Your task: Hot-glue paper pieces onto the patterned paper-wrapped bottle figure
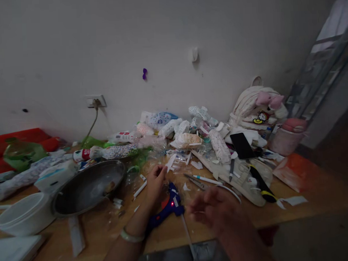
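Observation:
My left hand [156, 181], a bangle on its wrist, is closed in a pinch over the middle of the table. A white strip of paper [171, 161] sticks out at its fingertips. Just right of that wrist lies a blue hot glue gun [167, 211] with a red light lit. My right hand [210, 207] hovers near the front edge, right of the glue gun. Its fingers are bent and smeared by motion, so whether they hold anything is unclear. Beyond it are scissors [195, 180] and a white pen [207, 179] with a blue band.
On the left stand a dark round pan [88, 188] and a white plastic tub [24, 214]. Patterned fabric bundles [188, 139] pile against the wall. To the right are a black phone [243, 145], a yellow-and-black tool [263, 184], a backpack [255, 107] and a pink bottle [289, 135].

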Demonstrator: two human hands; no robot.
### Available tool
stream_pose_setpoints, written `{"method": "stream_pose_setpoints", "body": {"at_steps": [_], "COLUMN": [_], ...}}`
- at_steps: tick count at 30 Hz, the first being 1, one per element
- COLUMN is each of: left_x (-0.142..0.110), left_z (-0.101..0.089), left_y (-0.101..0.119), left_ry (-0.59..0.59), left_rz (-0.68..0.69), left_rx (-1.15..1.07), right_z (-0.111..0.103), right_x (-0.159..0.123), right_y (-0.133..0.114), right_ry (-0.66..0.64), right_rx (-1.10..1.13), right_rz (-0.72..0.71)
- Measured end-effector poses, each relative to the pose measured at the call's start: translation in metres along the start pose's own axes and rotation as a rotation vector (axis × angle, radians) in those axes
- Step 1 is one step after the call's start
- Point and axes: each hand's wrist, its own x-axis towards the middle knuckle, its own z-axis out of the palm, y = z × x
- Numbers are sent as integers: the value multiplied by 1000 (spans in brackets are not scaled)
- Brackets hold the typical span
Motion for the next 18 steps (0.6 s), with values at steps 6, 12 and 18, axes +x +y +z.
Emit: {"method": "stream_pose_setpoints", "body": {"at_steps": [6,12,18], "left_x": [-1,-1,-1], "left_z": [-1,0,-1], "left_y": [2,0,-1], "left_ry": [-17,-22,-20], "left_rz": [-5,-5,-4], "left_rx": [6,3,13], "right_z": [18,20,15], "right_x": [9,12,15], "right_y": [14,21,24], "right_ry": [36,52,80], "right_rx": [60,160,108], "right_rz": [26,4,-82]}}
